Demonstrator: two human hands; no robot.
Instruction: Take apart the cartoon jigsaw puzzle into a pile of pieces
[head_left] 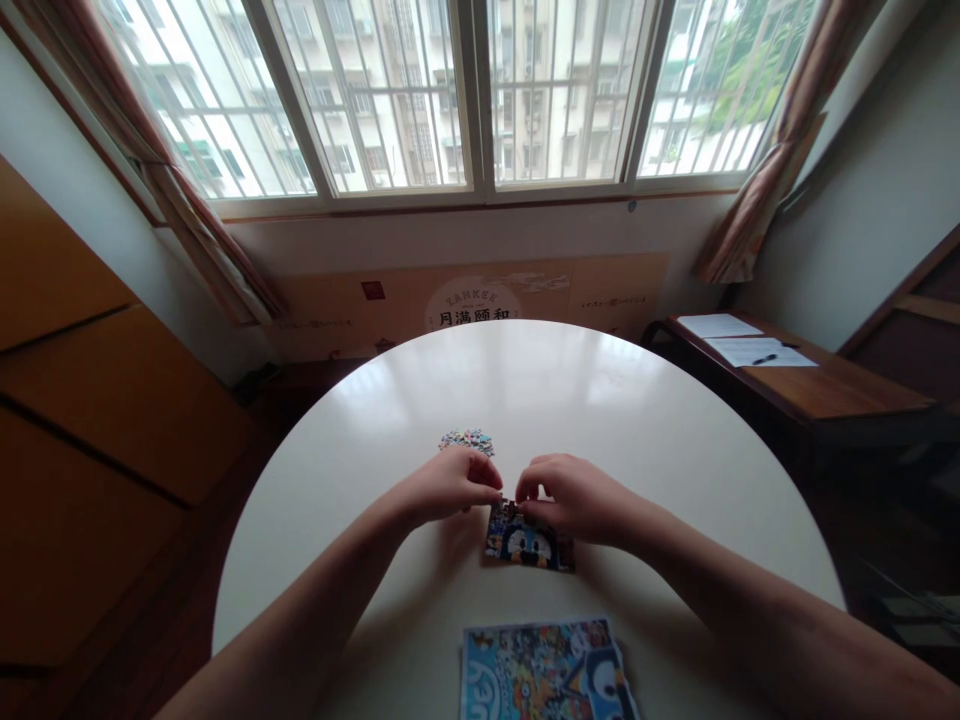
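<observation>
A partly joined jigsaw puzzle (530, 545) with a blue cartoon dog face lies flat on the white round table (360, 560). At its upper left corner, thumb and fingers of my left hand (454, 482) are pinched on the edge. My right hand (574, 498) reaches over the top edge from the right, fingers curled in a pinch around a small dark puzzle piece (512, 505). The fingers partly hide that piece, and the hand covers the puzzle's upper right part. Just beyond my left hand is a pile of loose puzzle pieces (471, 440).
Close to me lies a colourful picture sheet (544, 670) with a similar cartoon dog, cut off by the frame. A wooden side table (847, 385) at the right holds papers (757, 350) and a pen. Barred windows and a cardboard panel (337, 300) are behind the table.
</observation>
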